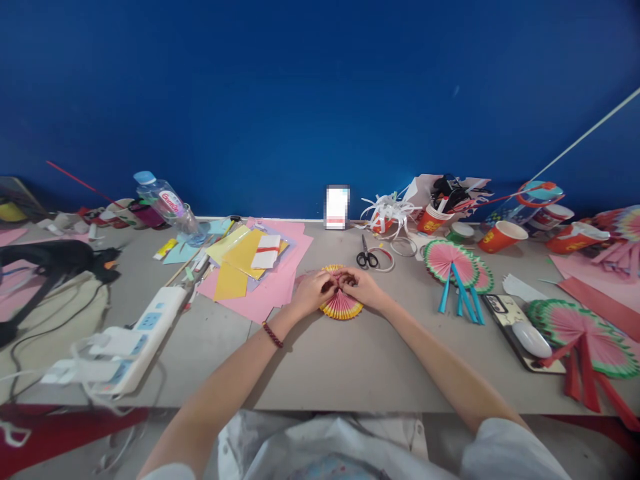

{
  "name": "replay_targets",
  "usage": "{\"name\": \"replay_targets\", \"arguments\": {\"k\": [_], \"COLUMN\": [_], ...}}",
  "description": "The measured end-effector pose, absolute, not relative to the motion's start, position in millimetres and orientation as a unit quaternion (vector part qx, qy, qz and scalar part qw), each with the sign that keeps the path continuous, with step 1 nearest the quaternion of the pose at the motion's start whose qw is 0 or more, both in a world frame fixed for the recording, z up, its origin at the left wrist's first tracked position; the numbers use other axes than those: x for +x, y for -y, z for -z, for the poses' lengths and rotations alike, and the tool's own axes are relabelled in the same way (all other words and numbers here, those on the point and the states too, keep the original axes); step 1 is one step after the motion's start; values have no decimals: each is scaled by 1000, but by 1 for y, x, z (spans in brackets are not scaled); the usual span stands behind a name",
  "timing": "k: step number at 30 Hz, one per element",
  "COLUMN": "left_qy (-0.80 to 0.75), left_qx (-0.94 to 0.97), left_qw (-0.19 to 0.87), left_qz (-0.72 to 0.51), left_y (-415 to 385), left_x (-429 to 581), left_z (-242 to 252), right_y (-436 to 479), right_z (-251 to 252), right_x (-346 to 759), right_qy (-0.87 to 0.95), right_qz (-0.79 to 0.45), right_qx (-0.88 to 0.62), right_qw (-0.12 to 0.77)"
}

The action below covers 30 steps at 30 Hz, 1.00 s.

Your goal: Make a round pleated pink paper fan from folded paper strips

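In the head view, a round pleated paper fan [342, 306], pink with a yellow rim, lies on the grey table in front of me. My left hand [320, 291] curls over its upper left part, fingertips pinched near the centre. From the other side my right hand [361, 287] bends its fingers onto the same spot, close to the left fingertips. Both hands grip the pleats around the middle; the exact pinch is partly hidden by the fingers. Just beyond the right hand are black scissors [367, 255] and a roll of tape [384, 260].
Pink paper sheets [280, 287] and yellow paper [231, 283] lie to the left, with a power strip [150, 333] and a plastic bottle [173, 207]. At right are finished-looking watermelon fans [450, 261], a phone [505, 333], a white mouse [531, 339] and paper cups [503, 236]. A lit screen [337, 207] stands against the blue wall.
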<state>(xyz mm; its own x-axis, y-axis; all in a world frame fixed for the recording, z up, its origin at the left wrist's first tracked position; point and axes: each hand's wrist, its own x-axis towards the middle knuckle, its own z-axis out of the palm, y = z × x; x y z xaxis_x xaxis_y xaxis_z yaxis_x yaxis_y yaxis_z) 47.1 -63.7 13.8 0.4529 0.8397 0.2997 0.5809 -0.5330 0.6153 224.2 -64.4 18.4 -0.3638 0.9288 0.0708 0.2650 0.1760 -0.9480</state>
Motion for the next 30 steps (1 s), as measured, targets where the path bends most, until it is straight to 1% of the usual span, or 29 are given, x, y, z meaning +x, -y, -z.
{"name": "replay_targets", "arguments": {"k": [11, 17, 25, 30], "left_qy": [-436, -444, -471, -469], "left_qx": [811, 804, 798, 792], "left_qw": [241, 221, 202, 218], "left_qz": [-306, -329, -316, -324], "left_y": [66, 66, 71, 70], "left_x": [45, 48, 52, 51], "left_z": [-12, -8, -14, -14], "right_y": [62, 62, 62, 62], "right_z": [-15, -16, -12, -13], "right_x": [225, 225, 224, 225], "right_qy": [667, 664, 661, 670], "right_qz": [-480, -480, -476, -472], "right_qx": [-448, -454, -456, -449], "right_qw": [353, 352, 359, 356]}}
